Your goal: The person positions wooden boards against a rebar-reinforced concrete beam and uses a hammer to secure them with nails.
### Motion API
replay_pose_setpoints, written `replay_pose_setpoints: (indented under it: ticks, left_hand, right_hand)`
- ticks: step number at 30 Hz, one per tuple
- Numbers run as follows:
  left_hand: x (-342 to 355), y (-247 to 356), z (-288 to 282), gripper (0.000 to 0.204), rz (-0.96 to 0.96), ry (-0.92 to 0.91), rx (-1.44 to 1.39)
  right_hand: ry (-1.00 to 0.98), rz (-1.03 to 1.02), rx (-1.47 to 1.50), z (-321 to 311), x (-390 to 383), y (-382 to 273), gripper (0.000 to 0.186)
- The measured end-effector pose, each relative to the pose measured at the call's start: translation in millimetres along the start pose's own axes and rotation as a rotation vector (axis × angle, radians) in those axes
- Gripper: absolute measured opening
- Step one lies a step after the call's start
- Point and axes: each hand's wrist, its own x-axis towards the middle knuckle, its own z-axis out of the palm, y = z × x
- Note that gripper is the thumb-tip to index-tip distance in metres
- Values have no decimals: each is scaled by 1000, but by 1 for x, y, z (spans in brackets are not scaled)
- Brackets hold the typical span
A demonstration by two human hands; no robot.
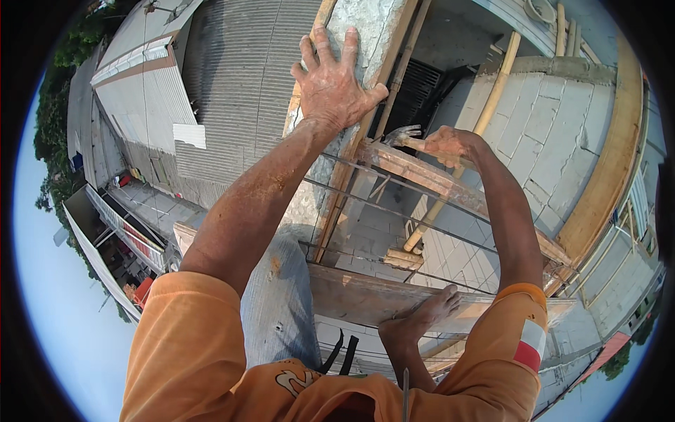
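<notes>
My left hand (pixel 335 87) is spread, fingers apart, on the top of a rough concrete beam (pixel 358 24) edged with timber. To its lower right, my right hand (pixel 448 146) grips a claw hammer (pixel 406 134), its metal head over the end of a stained wooden board (pixel 401 160). Thin steel bars (pixel 382 209) cross beneath my arms. My jeans-clad leg (pixel 274 302) is near the beam, and my bare foot (pixel 418 315) rests on a lower plank (pixel 351 288).
Corrugated roofing (pixel 232 105) lies left, with a yard far below. Bamboo poles (pixel 496 91) and a block wall (pixel 538 148) are to the right, beside a long curved-looking timber (pixel 598 176). A deep opening with a paved floor (pixel 365 243) shows between the boards.
</notes>
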Motion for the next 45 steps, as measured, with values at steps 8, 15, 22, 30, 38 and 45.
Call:
replay_pose_setpoints:
  ticks: [8, 15, 22, 30, 38, 45]
  left_hand:
    - [-2, 0, 4, 99, 22, 71, -5]
    - [-1, -2, 3, 101, 47, 73, -33]
    - [0, -5, 10, 97, 69, 106, 53]
    - [3, -3, 4, 103, 41, 32, 16]
    - [2, -1, 2, 101, 8, -25, 43]
    - [2, -2, 4, 102, 21, 12, 57]
  right_hand:
    - [223, 3, 113, -15, 18, 17, 43]
    - [-28, 71, -17, -11, -5, -13, 40]
    - [536, -98, 61, 20, -77, -37, 40]
    - [534, -325, 630, 101, -288, -36, 48]
    - [119, 96, 373, 213, -279, 21, 42]
    - [453, -192, 1249, 253, -166, 80, 40]
